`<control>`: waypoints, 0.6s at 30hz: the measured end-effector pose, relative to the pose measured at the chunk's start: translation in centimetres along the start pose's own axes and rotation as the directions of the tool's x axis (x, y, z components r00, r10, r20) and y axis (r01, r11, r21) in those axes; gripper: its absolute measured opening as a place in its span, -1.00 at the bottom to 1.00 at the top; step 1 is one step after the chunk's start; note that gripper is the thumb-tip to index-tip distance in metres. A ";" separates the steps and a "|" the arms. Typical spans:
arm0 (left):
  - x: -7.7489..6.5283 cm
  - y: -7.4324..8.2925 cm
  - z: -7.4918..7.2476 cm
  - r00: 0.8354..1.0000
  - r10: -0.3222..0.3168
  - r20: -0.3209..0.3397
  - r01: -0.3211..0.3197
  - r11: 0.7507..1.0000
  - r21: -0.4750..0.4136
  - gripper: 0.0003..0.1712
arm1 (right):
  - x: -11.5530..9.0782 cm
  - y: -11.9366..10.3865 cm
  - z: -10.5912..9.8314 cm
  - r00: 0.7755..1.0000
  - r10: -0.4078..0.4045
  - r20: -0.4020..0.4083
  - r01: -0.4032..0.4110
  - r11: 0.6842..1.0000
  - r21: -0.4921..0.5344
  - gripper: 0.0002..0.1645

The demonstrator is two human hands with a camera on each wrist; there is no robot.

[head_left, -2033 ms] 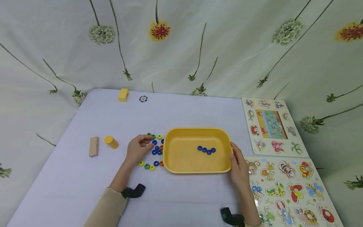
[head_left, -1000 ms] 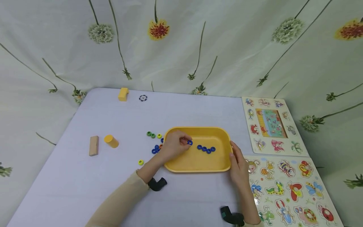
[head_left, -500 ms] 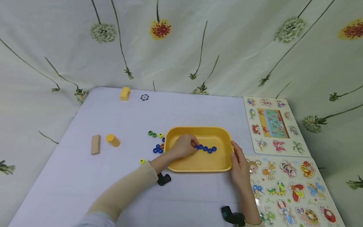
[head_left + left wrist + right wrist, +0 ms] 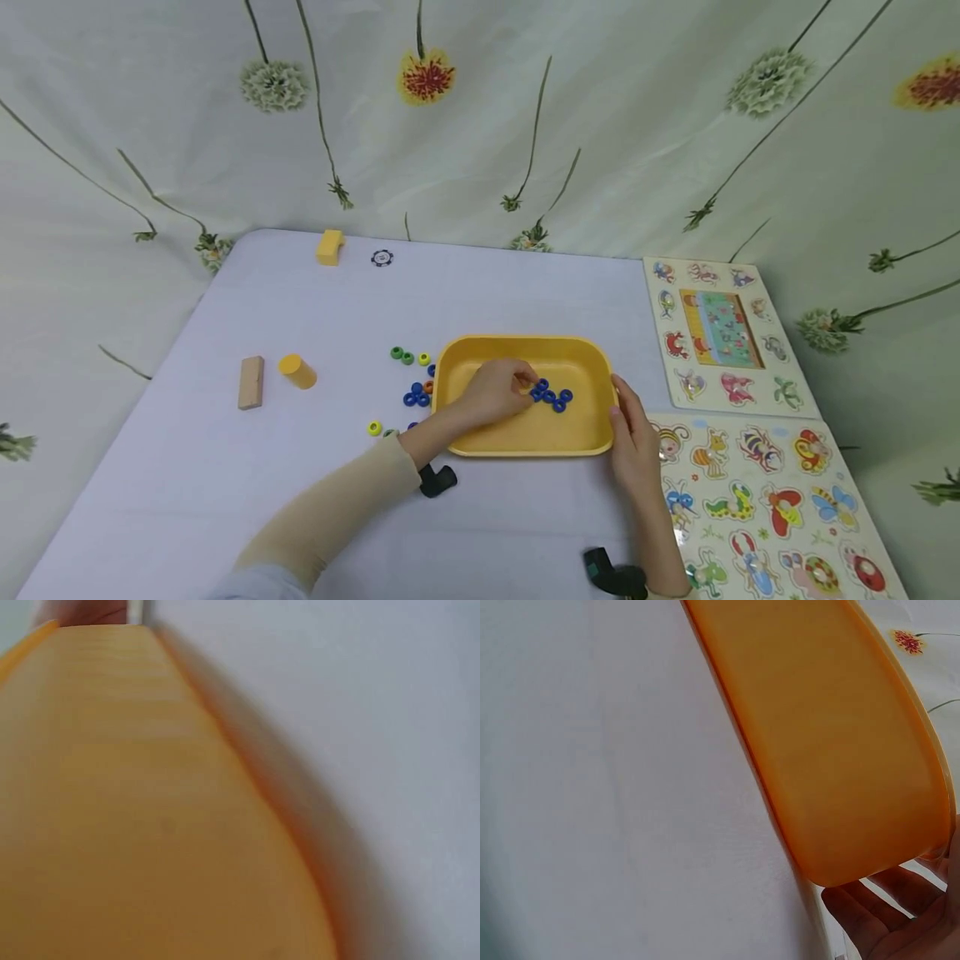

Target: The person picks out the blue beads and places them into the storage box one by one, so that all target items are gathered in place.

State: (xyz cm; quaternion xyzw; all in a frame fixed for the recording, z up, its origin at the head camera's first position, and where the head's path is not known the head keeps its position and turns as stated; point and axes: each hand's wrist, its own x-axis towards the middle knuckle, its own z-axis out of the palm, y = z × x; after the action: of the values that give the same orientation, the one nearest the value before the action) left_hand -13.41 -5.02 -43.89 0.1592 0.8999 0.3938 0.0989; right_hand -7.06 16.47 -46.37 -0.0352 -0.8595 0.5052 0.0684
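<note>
My left hand (image 4: 495, 392) reaches over the left rim of a yellow tray (image 4: 480, 442). Its thumb and index fingertip pinch a blue bead (image 4: 536, 395) beside several other blue beads (image 4: 558, 406) on the tray floor. At the right end, my right hand (image 4: 633, 437) grips the tray, thumb at the rim and fingers along the outside wall. In the right wrist view, right-hand fingers (image 4: 862, 915) lie against the tray's end wall (image 4: 855, 825). The left wrist view is mostly filled by the tray's outer side (image 4: 150, 787); the left hand is hidden there.
Left of the tray lie loose green beads (image 4: 397, 352), yellow beads (image 4: 374, 428), blue beads (image 4: 417, 394) and an orange bead (image 4: 428, 387). Farther left are a wooden block (image 4: 251, 382) and a yellow cylinder (image 4: 297, 372). Picture puzzle boards (image 4: 757, 454) flank the right side.
My left hand carried a blue bead from the table into the tray and moved right to the other blue beads. Their line has become a tighter cluster. The right hand stayed on the tray.
</note>
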 end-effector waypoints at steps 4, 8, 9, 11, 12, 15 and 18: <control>-2.0 -0.2 -2.1 0.983 0.060 -0.174 -0.078 0.992 -0.100 -0.75 | -0.1 0.0 0.1 1.000 0.001 0.010 -0.001 1.000 -0.002 -0.52; -3.6 -1.7 -5.5 0.912 0.072 -0.404 -0.151 0.974 -0.168 -0.76 | 0.0 0.0 0.1 1.000 -0.010 -0.008 0.009 1.000 -0.012 -0.53; -4.0 -2.4 -6.2 0.891 0.046 -0.452 -0.139 0.975 -0.174 -0.77 | 0.0 0.0 0.1 1.000 -0.014 -0.013 0.014 1.000 -0.014 -0.53; -4.6 -4.1 -7.2 0.860 -0.032 -0.509 -0.073 0.980 -0.184 -0.77 | 0.1 0.0 0.1 1.000 -0.020 -0.018 0.020 1.000 -0.014 -0.52; -4.9 -5.0 -7.5 0.852 -0.080 -0.517 -0.023 0.982 -0.188 -0.77 | 0.1 0.0 0.1 1.000 -0.021 -0.019 0.021 1.000 -0.015 -0.52; -5.6 -7.0 -7.7 0.859 -0.209 -0.468 0.118 0.969 -0.217 -0.76 | 0.1 0.0 0.1 1.000 -0.015 -0.023 0.015 1.000 -0.018 -0.52; -6.0 -8.1 -7.5 0.870 -0.273 -0.410 0.188 0.953 -0.236 -0.75 | 0.0 0.0 0.2 1.000 -0.009 -0.025 0.008 1.000 -0.016 -0.52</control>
State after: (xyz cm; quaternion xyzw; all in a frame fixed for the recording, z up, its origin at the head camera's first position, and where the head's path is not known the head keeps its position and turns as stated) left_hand -11.83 -17.48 -44.54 -0.0524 0.8700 0.4882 -0.0451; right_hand -7.14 16.28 -46.41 -0.0384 -0.8628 0.4975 0.0810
